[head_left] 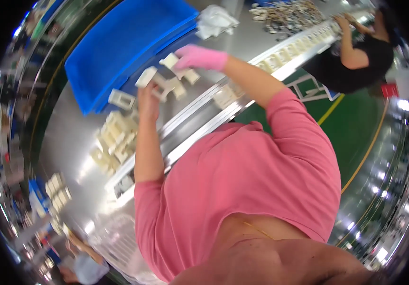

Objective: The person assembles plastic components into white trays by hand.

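Note:
My bare left hand [148, 103] is closed around a white plastic housing [146, 77], held above the metal table. To its right, my right hand [199, 57], in a pink glove, has its fingers closed on another white plastic housing [169, 61]. More white pieces, one of them a small block [178, 89], lie just below and between the two hands. An open rectangular frame piece [121, 99] rests left of my left hand, against the blue bin [82, 83]. My fingertips are partly hidden behind the pieces.
A metal rail track [188, 111] runs diagonally between my body and the table, carrying pale housings [225, 96]. Cream parts [114, 137] are heaped at left. A plastic bag [215, 22] and a wire pile [290, 16] lie beyond. Another person [351, 61] works at the track's far right.

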Demonstrator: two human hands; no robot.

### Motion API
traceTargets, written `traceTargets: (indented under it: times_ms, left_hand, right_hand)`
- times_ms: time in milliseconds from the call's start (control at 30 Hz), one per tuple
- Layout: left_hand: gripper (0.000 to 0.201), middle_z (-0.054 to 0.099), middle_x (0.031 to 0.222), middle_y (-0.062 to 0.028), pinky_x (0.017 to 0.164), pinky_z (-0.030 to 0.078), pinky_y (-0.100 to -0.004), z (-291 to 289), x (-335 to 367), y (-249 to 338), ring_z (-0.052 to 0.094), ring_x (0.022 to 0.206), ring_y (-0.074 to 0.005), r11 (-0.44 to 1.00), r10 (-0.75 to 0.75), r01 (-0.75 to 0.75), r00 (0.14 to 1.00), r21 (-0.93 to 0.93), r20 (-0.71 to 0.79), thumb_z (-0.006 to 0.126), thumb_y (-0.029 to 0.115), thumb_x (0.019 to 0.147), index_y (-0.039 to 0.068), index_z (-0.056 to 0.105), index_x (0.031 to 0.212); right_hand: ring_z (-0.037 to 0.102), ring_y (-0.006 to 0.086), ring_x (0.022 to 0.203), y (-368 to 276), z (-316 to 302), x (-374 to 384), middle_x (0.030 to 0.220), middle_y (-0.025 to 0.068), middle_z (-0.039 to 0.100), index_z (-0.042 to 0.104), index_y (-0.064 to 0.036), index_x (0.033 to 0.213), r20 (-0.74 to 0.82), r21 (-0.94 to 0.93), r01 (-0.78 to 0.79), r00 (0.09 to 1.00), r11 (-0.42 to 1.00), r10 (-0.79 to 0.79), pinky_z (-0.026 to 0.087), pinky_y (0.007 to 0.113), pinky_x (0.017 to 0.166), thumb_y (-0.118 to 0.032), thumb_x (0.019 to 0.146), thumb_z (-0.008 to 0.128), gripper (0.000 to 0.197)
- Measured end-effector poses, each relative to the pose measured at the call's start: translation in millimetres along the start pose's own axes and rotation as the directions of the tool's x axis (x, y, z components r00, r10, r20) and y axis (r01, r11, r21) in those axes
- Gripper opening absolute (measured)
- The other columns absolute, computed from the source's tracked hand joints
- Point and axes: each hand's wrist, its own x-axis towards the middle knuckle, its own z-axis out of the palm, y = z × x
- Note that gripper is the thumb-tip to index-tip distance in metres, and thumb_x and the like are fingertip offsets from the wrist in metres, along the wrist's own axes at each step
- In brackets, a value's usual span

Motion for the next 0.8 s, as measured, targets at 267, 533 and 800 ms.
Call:
traceTargets:
  times_ms: [267, 533, 800]
  left_hand:
    - [0.039, 0.047, 0.113, -0.0114, 0.065, 0.052, -0.041, 46.2, -25.1, -3.8, 0.055, 0.095, -0.0247, 0.996, -0.016, 0.009, 0.997, 0.093, 0.079, 0.03, 0.038, 0.093, 0.009, 0.033, 0.12]
    - [0.038, 0.049, 0.103, -0.0062, 0.073, 0.043, -0.0239, 37.6, -19.2, -13.0, 0.05, 0.089, -0.0123, 0.987, 0.128, -0.132, 0.991, 0.091, 0.043, 0.03, 0.038, 0.094, 0.008, 0.037, 0.117]
    - [0.041, 0.044, 0.116, -0.008, 0.087, 0.041, -0.0319, 36.4, -15.3, -8.8, 0.047, 0.105, -0.0191, 0.982, 0.157, -0.171, 0.977, 0.086, 0.144, 0.029, 0.037, 0.094, 0.009, 0.033, 0.123]
  right_hand:
    - [0.057, 0.0192, 0.052, -12.4, 44.9, -32.2, 0.063, 0.0084, 0.056, 0.054, -0.0012, 0.092, -0.059, -0.156, -0.043, 0.998, 0.987, 0.034, 0.045, 0.03, 0.049, -0.027, 0.077, 0.054, 0.03]
    - [0.057, 0.0297, 0.063, -5.0, 72.7, -38.6, 0.071, 0.0129, 0.056, 0.033, -0.0033, 0.119, -0.297, -0.488, 0.304, 0.823, 0.818, -0.483, 0.045, 0.034, 0.056, -0.015, 0.079, 0.056, 0.048]
    - [0.059, 0.0296, 0.069, -14.3, 69.0, -40.9, 0.076, 0.0142, 0.059, 0.037, -0.003, 0.117, -0.247, -0.488, 0.322, 0.841, 0.811, -0.482, 0.046, 0.032, 0.058, -0.014, 0.078, 0.056, 0.045]
